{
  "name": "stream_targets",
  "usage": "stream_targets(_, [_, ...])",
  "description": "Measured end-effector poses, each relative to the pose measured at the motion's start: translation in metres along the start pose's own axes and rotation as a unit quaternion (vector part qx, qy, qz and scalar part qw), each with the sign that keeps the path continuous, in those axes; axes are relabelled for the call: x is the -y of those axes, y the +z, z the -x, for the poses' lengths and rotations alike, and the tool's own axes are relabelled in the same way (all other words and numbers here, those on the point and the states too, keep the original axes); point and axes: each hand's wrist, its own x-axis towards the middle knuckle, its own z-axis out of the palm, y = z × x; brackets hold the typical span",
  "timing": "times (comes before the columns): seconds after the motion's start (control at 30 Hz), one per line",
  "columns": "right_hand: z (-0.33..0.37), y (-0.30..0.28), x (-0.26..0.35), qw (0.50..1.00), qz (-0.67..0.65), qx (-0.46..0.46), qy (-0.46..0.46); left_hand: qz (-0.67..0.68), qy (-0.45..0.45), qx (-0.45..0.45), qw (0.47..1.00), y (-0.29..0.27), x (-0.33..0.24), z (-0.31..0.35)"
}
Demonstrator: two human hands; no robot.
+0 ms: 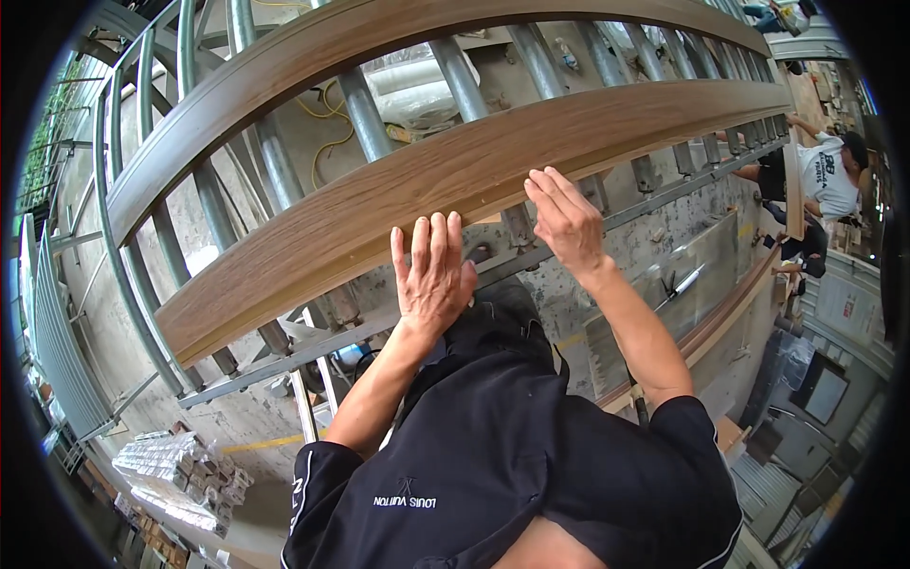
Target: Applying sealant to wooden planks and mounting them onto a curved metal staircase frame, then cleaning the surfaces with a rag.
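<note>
A long wood-grain board [493,142] lies across the steel rollers [365,119] in front of me. My left hand [427,275] rests its outstretched fingertips on the board's near edge, with the thumb off to the side. Farther right, my right hand [569,223] touches the same edge with its fingers extended and close together; its thumb is hidden. Neither hand is wrapped round the board. A second brown wood-grain board [313,62] runs along the far side of the rollers.
At the right, another person [829,175] in a white shirt stands near the boards' far end. Plastic-wrapped rolls [412,85] and a yellow cable [332,133] lie beyond the rollers. A wrapped stack [185,479] sits at lower left. A long brown length [701,341] lies right of me.
</note>
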Motion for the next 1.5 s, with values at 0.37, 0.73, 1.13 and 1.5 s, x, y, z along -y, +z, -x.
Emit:
stream_targets(0.37, [0.005, -0.009, -0.116, 0.996, -0.006, -0.071, -0.053, -0.068, -0.056, -0.011, 0.996, 0.012, -0.047, -0.027])
stream_targets(0.73, [0.011, -0.017, -0.181, 0.983, -0.088, 0.010, -0.160, -0.081, -0.073, -0.018, 0.994, 0.074, -0.171, -0.100])
stream_targets(1.13, [0.015, -0.022, -0.253, 0.970, -0.115, -0.025, -0.211, -0.126, -0.108, 0.038, 0.985, 0.061, -0.192, -0.116])
stream_targets(1.5, [0.035, -0.043, -0.327, 0.992, -0.075, -0.004, -0.100, -0.118, -0.077, -0.006, 0.990, 0.116, -0.258, -0.162])
